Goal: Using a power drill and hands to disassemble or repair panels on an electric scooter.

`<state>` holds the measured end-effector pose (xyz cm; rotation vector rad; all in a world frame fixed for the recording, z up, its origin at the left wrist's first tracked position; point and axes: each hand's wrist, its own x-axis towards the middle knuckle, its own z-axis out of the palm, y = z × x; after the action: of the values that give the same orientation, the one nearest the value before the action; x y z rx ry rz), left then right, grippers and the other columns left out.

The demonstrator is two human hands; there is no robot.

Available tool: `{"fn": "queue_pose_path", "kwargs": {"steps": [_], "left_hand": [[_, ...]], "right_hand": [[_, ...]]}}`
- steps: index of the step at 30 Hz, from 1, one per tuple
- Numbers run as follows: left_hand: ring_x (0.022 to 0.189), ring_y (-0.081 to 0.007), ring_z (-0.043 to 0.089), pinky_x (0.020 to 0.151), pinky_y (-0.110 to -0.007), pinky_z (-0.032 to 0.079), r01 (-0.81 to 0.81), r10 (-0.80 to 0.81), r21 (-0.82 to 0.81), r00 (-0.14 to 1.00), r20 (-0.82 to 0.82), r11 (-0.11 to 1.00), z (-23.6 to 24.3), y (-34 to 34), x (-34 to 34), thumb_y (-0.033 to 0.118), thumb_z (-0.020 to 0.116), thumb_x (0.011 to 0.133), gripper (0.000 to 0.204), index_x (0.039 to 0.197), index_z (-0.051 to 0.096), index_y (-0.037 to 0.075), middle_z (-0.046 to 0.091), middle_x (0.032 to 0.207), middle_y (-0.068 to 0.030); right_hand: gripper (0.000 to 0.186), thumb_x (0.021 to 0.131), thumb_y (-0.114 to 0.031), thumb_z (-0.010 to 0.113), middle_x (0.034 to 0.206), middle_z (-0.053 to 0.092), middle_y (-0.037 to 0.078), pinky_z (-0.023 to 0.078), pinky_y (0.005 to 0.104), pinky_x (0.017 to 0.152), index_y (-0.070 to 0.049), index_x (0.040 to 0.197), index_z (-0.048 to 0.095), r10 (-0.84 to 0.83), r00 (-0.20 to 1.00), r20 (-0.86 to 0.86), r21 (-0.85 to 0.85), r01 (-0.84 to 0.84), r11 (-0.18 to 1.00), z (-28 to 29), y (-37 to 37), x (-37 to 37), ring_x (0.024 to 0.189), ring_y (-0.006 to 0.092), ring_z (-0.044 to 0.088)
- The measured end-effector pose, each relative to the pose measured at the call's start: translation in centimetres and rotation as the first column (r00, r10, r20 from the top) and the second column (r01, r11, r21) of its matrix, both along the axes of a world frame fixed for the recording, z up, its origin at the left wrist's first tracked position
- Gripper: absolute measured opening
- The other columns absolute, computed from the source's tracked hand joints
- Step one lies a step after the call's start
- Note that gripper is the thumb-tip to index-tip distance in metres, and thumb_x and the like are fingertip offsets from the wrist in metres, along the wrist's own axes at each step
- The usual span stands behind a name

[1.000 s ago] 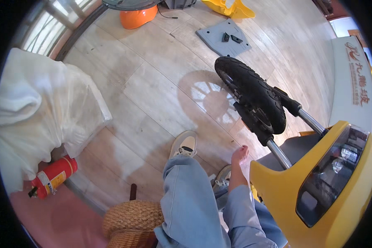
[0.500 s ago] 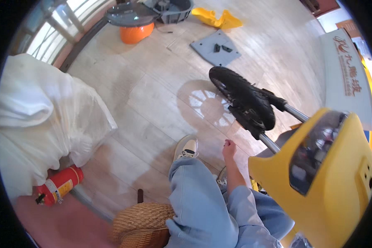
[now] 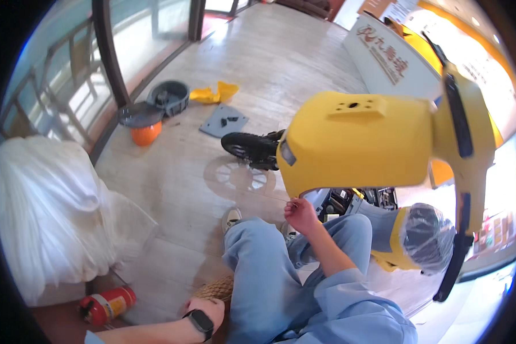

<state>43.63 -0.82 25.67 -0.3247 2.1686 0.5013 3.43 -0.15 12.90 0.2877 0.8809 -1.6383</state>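
Yellow electric-scooter-like vehicle with smooth body panels [image 3: 372,146] fills the right half of the frame, its front panel hiding part of the black spoked wheel [image 3: 249,148] near the centre. At its lower edge hangs the person's right hand [image 3: 301,215], fingers curled in; I can't tell whether they pinch anything. The left hand [image 3: 211,311], lower centre, lies at a tan woven seat [image 3: 217,288], fingers hidden from me. Blue-trousered legs [image 3: 264,258] come between the hands. A red fire extinguisher [image 3: 112,303] lies lower left, below a bulky white cloth cover [image 3: 46,212]; upper left, a flat grey panel [image 3: 215,124] bears small black parts [image 3: 229,121].
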Motion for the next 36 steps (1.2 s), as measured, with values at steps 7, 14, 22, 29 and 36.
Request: {"fn": "queue_pose_path", "kwargs": {"steps": [7,14,22,29,36], "left_hand": [[0.063,-0.0235,0.062,0.056,-0.040,0.048,-0.213,0.405,0.346,0.418,-0.813,0.914,5.9,-1.2,-13.7,0.027,0.058,0.087,0.021,0.085,0.057,0.007,0.061,0.070,-0.0093],[0.070,-0.0273,0.060,0.064,-0.039,0.048,-0.472,0.871,0.834,-0.491,0.020,-0.285,-7.2,-1.6,-34.3,0.018,0.058,0.080,0.020,0.080,0.053,-0.001,0.059,0.071,-0.0146],[0.127,-0.0408,0.037,0.107,-0.039,0.034,-0.767,0.753,0.618,-0.301,-0.584,0.172,-12.4,-6.4,-35.5,0.013,0.082,0.051,0.113,0.142,0.016,-0.005,0.034,0.138,-0.0300],[0.138,-0.0405,0.020,0.113,-0.043,0.026,-0.704,0.490,0.403,-0.090,-0.867,0.584,-5.5,-7.0,-35.0,0.009,0.086,0.049,0.128,0.146,0.003,0.001,0.017,0.148,-0.0270],[0.139,-0.0416,0.014,0.114,-0.046,0.023,-0.615,0.298,0.345,-0.183,-0.937,0.709,-4.1,-7.1,-33.4,0.013,0.086,0.050,0.128,0.146,0.003,0.000,0.012,0.149,-0.0258]], "right_hand": [[0.008,0.083,-0.014,0.049,0.066,0.048,0.000,0.034,0.0239,0.047,-0.008,0.083,0.054,0.028,0.983,-0.180,0.159,0.001,0.987,6.1,6.0,-3.9,0.055,0.0112,0.042],[0.011,0.085,-0.017,0.054,0.065,0.047,-0.001,0.024,0.0229,0.039,-0.007,0.088,0.056,0.260,0.901,-0.347,0.396,-0.111,0.912,1.8,5.6,-6.3,0.044,0.0069,0.031],[0.027,0.080,-0.024,0.064,0.065,0.056,0.003,0.038,0.0291,0.044,-0.008,0.101,0.062,0.462,0.557,-0.690,0.585,0.054,0.809,-1.5,4.5,-7.6,0.053,0.0126,0.049],[0.026,0.076,-0.020,0.068,0.076,0.067,0.013,0.050,0.0330,0.065,-0.002,0.094,0.064,0.300,0.190,-0.935,0.336,0.207,0.919,2.2,3.5,-4.1,0.070,0.0218,0.064],[0.017,0.080,-0.013,0.063,0.076,0.064,0.010,0.048,0.0316,0.061,0.000,0.091,0.062,-0.057,-0.018,-0.998,-0.060,0.303,0.951,5.8,2.8,-3.1,0.064,0.0175,0.060]]}}
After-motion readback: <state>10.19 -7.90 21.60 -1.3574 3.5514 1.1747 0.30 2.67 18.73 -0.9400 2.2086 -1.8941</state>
